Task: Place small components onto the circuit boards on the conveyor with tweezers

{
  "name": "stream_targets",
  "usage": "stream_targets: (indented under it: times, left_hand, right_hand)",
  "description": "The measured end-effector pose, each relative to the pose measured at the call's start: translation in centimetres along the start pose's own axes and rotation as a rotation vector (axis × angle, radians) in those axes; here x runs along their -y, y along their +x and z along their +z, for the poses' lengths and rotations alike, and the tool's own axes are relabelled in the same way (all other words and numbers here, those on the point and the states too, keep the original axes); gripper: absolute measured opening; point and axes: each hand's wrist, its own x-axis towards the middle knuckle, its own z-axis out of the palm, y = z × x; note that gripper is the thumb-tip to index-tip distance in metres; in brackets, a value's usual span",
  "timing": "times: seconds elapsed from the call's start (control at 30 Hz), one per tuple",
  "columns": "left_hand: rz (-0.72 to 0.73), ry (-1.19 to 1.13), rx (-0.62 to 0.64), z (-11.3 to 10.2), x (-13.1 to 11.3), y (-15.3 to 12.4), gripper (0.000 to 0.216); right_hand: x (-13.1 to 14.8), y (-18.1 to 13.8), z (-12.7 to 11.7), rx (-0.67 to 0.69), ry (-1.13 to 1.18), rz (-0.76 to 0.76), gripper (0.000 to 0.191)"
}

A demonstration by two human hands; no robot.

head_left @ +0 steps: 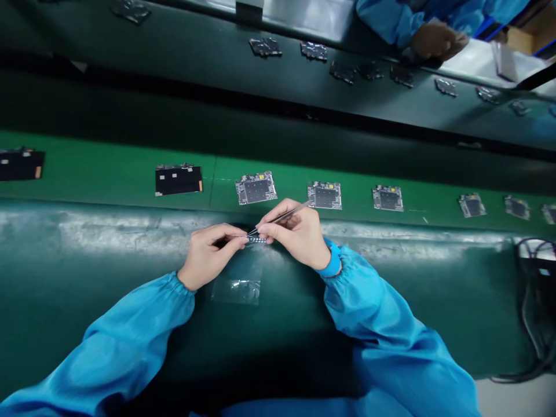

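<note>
Between my hands is a small dark strip with rows of pale dots point(258, 239), too small to name. My left hand point(212, 252) pinches its left end between thumb and fingertips. In my right hand point(295, 231) is a pair of metal tweezers point(290, 214), tips pointing down-left at the strip. The right fingertips are close to the strip's right side; whether they touch it I cannot tell. A blue band point(332, 259) circles the right wrist. Just beyond the right hand lies a circuit board point(325, 196) on a green belt, and another circuit board point(256, 189) is left of it.
On the green belt point(99, 168) are several more boards, including a black-covered one point(179, 179). A clear plastic bag point(237, 292) lies on the bench below my hands. Black cables point(527, 313) hang at right. Across the belt, a co-worker's hand point(436, 40) shows beside several dark boards.
</note>
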Motion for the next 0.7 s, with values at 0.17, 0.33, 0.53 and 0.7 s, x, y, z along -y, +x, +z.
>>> stream_targets:
  times: [0.17,0.33,0.53,0.7]
  left_hand:
    - [-0.015,-0.009,0.007,0.0,0.0,0.0,0.010]
    - [0.001,-0.015,0.009,0.0,0.0,0.0,0.009]
    - [-0.002,-0.015,0.003,0.0,0.3,0.0,0.008]
    - [-0.023,-0.030,-0.015,0.1,0.3,0.0,0.006]
  right_hand:
    - [-0.3,0.1,-0.2,0.006,-0.006,0.015,0.027]
    - [-0.4,0.0,0.2,0.014,0.000,0.002,0.028]
    - [0.1,0.9,-0.4,-0.032,-0.006,0.005,0.031]
    - [-2.1,6.3,-2.9,-0.182,-0.044,-0.086,0.037]
